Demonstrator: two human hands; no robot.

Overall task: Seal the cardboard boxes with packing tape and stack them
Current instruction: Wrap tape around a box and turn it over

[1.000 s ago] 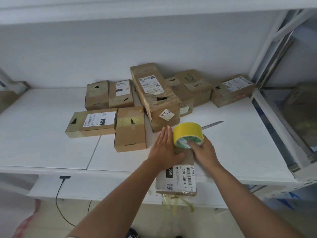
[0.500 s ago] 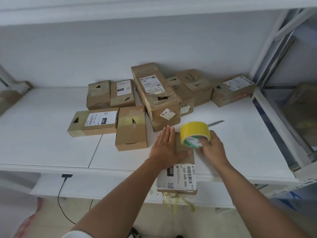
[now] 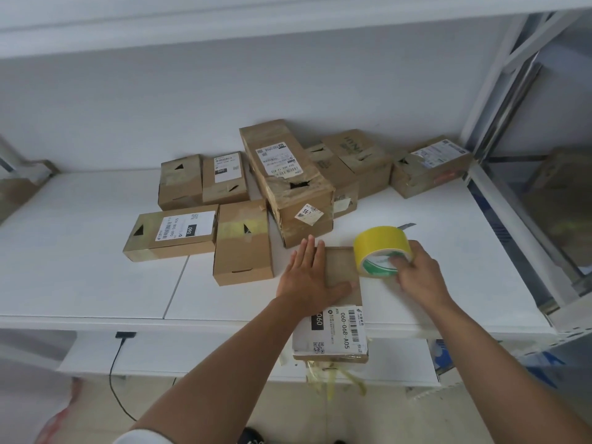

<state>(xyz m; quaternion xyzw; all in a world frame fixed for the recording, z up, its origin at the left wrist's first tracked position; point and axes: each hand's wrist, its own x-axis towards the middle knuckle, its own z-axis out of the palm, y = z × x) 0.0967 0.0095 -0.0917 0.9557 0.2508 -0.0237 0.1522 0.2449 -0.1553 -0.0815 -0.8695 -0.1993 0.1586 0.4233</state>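
Taping is under way on one box only; nothing is stacked properly yet. At far left of the desk (image 3: 80,251), a labelled flat box (image 3: 171,233) and a taped box (image 3: 243,243) lie side by side, yellowish tape visible across both, so these are judged already sealed. Behind them, more cartons are heaped loosely, the tall torn box (image 3: 288,181) leaning among them. The left hand (image 3: 309,278) is pressed flat, fingers straight, on the box being sealed (image 3: 339,302), which overhangs the desk's front edge. The yellow tape roll (image 3: 381,251) is gripped by the right hand (image 3: 419,277), fingers hooked in its core. Cutting and stacking remain.
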